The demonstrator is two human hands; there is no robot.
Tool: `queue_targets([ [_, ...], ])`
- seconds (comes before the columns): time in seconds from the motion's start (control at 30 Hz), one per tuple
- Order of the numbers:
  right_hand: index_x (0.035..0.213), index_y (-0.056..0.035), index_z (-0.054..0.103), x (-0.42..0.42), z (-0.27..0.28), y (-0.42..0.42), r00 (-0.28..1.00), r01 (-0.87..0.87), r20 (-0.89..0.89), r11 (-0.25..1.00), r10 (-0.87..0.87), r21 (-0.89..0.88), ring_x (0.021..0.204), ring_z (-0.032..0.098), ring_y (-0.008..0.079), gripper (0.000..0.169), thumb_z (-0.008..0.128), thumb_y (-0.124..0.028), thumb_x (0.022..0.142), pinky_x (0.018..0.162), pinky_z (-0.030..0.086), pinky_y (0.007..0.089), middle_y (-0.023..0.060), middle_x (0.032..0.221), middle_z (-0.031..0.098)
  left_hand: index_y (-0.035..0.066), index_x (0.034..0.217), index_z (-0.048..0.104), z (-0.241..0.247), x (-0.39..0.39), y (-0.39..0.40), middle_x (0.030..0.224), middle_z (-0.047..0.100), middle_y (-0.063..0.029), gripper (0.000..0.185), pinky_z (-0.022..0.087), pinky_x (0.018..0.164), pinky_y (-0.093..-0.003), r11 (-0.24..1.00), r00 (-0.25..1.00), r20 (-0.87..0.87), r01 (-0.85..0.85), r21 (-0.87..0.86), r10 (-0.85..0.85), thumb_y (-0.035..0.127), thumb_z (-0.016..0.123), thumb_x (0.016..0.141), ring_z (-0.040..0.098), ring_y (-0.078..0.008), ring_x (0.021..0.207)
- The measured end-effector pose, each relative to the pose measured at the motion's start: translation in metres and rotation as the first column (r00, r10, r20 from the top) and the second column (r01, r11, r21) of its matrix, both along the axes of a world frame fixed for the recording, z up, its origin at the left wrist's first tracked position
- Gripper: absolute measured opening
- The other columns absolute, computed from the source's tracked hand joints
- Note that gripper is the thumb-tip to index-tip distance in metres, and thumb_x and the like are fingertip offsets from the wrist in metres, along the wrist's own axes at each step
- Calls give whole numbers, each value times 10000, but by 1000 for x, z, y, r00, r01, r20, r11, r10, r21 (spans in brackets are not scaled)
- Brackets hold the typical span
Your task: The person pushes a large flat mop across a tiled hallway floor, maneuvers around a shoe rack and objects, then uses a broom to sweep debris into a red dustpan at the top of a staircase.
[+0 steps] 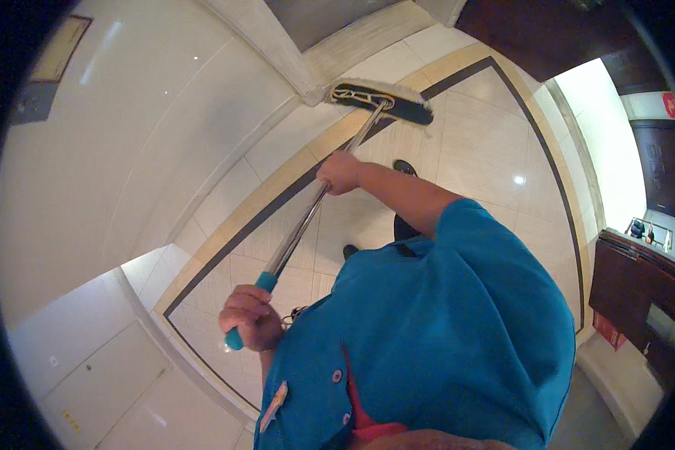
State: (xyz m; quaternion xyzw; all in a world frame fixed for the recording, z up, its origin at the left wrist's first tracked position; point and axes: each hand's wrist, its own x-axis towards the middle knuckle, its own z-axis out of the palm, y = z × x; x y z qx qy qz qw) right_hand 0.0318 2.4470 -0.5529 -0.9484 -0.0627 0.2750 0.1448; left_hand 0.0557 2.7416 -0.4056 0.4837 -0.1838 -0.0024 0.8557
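A long-handled flat dust mop slants up across the view. My left hand [250, 318] is wrapped around the teal grip [266, 281] at the handle's near end. Farther along, my right hand [340, 171] grasps the shiny metal pole [298, 233]. At the far end, the dark mop head [405, 108] with a pale fringe lies on the tiled floor, close to the foot of a wall corner [314, 97]. A wire frame joins the pole to the mop head. My palms and the pole parts inside both fists are hidden.
A pale wall [163, 129] with a baseboard runs along the left. Dark and yellow border strips edge the floor tiles [472, 146]. To the right stands a dark wooden cabinet [624, 287] with small items on top. My dark shoe [405, 167] shows beneath my right forearm.
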Motion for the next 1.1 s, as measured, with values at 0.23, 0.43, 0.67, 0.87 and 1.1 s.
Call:
queue_targets([
  [0.23, 745, -103, 642, 84, -134, -385, 997, 21, 75, 992, -12, -123, 816, 625, 316, 223, 600, -312, 681, 723, 481, 448, 132, 802, 645, 84, 708, 398, -149, 49, -361, 624, 460, -55, 174, 424, 554, -332, 994, 950, -300, -63, 87, 87, 108, 403, 879, 505, -217, 664],
  [0.43, 767, -115, 626, 136, -183, -620, 979, 136, 184, 960, -91, -246, 871, 599, 312, 202, 634, -292, 671, 777, 469, 433, 126, 840, 625, 71, 740, 455, -212, 100, -583, 733, 493, -85, 251, 436, 486, -294, 978, 978, -184, 130, 162, -99, 252, 464, 913, 517, -227, 780],
  [0.67, 715, -111, 630, 128, -150, -526, 963, 144, 253, 973, -95, -182, 768, 610, 321, 201, 664, -295, 643, 745, 479, 410, 128, 763, 629, 43, 681, 487, -158, 112, -479, 727, 546, -100, 281, 438, 694, -384, 946, 977, -185, 158, 284, -108, 198, 428, 907, 528, -234, 721],
  [0.87, 666, -80, 634, 103, -86, -289, 960, 213, 172, 974, -222, 71, 685, 630, 346, 197, 636, -273, 626, 628, 502, 455, 160, 694, 631, 92, 678, 429, -53, 118, -276, 599, 425, -44, 251, 383, 598, -319, 984, 972, -236, 53, 171, -11, 207, 431, 901, 440, -194, 609],
  [1.1, 708, -110, 614, 60, -100, -31, 964, 237, 68, 946, -257, 220, 711, 626, 341, 185, 625, -281, 638, 626, 494, 463, 138, 720, 632, 100, 645, 358, -55, 108, -50, 503, 368, -26, 264, 342, 504, -280, 993, 994, -107, 49, 104, -38, 162, 409, 897, 409, -177, 513],
])
